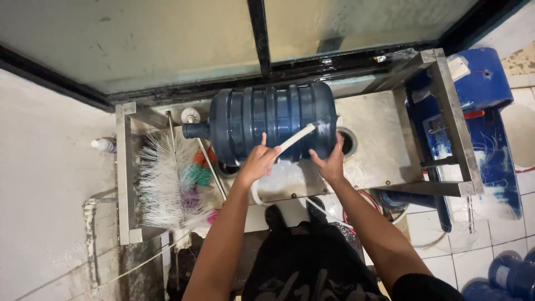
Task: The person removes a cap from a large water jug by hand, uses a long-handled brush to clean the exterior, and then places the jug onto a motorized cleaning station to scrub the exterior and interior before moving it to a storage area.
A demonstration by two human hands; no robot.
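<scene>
On steel bench (373, 139) | left hand (257, 161) grips hose (295, 139) | right hand (330, 161) flat on jug (273, 120), palm hidden

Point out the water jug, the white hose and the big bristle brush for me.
blue water jug (262, 120), head view, on its ribbed side.
white hose (295, 138), head view, on the stretch above the left hand.
white bristle brush (161, 184), head view, on the middle of its bristles.

Dim, sharp view; wide-angle edge distortion
</scene>
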